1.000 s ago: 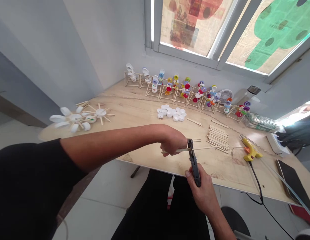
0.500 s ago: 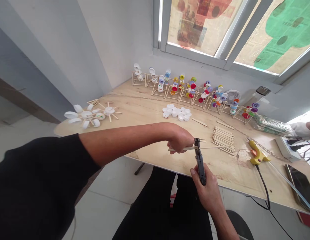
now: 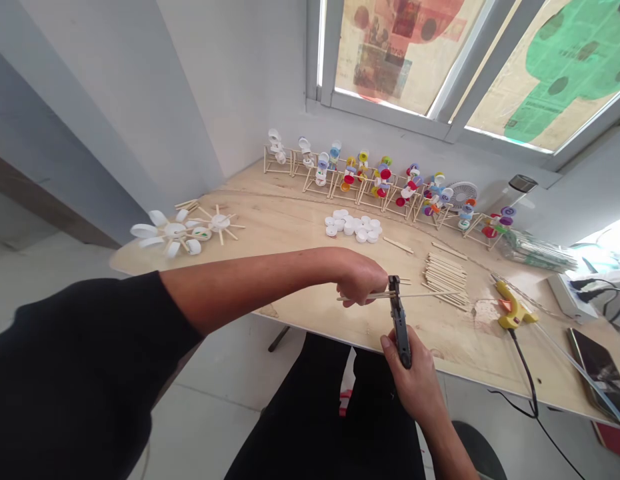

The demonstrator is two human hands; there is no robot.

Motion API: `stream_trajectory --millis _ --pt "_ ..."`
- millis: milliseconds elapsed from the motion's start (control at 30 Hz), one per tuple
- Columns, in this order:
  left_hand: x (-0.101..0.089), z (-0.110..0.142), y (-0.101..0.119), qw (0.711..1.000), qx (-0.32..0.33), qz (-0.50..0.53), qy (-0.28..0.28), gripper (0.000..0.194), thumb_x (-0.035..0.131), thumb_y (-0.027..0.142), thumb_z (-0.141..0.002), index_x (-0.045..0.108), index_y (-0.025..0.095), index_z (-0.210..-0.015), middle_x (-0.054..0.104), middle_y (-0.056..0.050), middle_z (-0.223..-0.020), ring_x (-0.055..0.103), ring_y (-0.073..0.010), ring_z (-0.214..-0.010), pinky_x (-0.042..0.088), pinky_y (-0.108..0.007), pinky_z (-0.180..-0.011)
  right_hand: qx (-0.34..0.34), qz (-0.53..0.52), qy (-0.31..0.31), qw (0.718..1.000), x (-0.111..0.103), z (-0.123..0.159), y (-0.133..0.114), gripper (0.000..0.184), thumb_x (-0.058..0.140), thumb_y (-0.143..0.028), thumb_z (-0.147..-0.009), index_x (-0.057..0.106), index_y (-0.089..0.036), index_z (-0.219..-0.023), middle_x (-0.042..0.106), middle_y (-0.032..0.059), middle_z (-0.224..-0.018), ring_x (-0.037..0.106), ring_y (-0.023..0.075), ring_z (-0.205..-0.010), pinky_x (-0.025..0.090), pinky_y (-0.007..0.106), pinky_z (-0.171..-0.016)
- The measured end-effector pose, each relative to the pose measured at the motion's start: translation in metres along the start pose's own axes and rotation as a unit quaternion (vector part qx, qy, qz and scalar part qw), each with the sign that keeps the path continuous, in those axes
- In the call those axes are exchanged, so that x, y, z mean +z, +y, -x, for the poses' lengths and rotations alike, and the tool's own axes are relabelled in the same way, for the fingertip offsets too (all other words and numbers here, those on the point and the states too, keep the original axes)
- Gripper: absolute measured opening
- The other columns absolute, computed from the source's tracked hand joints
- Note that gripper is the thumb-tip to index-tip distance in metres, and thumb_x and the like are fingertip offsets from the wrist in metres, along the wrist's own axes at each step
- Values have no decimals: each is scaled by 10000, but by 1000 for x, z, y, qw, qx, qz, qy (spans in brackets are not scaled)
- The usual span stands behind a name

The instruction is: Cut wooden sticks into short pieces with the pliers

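My left hand (image 3: 361,278) is closed round a thin wooden stick (image 3: 425,295) and holds it level above the plywood table (image 3: 300,230). My right hand (image 3: 413,377) grips the dark handles of a pair of cutting pliers (image 3: 399,320), whose jaws close on the stick just right of my left fingers. A stack of similar sticks (image 3: 445,275) lies on the table right behind the pliers.
A yellow glue gun (image 3: 513,309) with a black cord lies to the right, a phone (image 3: 597,370) beyond it. White bottle caps (image 3: 353,226) sit mid-table. Cap-and-stick models (image 3: 385,181) line the far edge under the window; white spoon wheels (image 3: 176,233) lie at the left.
Hands, stick and pliers keep their pose. My view shifted left over the second, so the table slid right. A person's hand seen at the far right half a second ago is out of view.
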State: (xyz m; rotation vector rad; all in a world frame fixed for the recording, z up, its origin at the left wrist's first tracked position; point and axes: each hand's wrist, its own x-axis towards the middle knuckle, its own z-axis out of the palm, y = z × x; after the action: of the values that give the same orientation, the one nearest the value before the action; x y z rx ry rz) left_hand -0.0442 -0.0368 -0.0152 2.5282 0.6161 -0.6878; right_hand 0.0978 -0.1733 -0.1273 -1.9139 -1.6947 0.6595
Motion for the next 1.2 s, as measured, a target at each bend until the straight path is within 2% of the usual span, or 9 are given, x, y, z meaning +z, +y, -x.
stream_trajectory --millis 700,1200 --pt "1 -3 0 1000 -2 -4 -10 186 484 85 -611 626 124 -725 663 -67 -644 555 -175 -577 392 -258 -504 -6 -45 -11 999 -2 0 -1 267 433 -460 -830 464 -210 -740 502 -31 -576 474 144 -522 341 239 -509" --pt "-2 -3 2 1000 5 4 -17 136 457 66 -594 564 133 -646 656 -72 -639 565 -181 -588 409 -267 -511 -3 -87 -25 996 -3 0 0 268 437 -462 -832 481 -204 -777 496 -34 -583 472 134 -517 362 240 -509"
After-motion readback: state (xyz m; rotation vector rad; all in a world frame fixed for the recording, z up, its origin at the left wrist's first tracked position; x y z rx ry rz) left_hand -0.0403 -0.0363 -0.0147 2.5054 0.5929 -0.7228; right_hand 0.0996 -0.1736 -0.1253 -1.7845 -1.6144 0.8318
